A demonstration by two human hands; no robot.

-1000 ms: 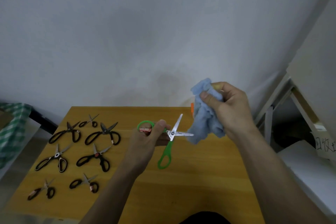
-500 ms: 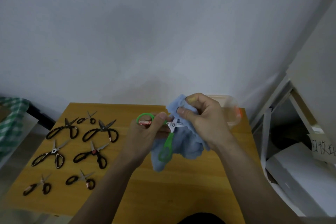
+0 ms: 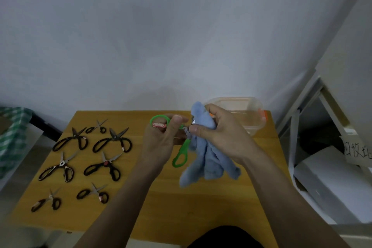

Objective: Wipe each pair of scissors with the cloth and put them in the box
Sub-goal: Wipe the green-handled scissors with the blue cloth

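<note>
Right hand [image 3: 219, 135] pinching cloth [image 3: 207, 159] (fingers curled)

Over the wooden table [image 3: 161, 207], the left hand [image 3: 161, 141] gripped green-handled scissors [image 3: 181, 155] while the right hand [image 3: 219, 133] pinched a blue cloth [image 3: 207, 159] around the blades, a clear box [image 3: 247, 115] at the far right corner, seven dark scissors [image 3: 104, 165] along the left edge.

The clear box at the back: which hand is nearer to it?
Right. The right hand, gripping the blue cloth, overlaps the clear box; the left hand holds the green scissors further left.
</note>
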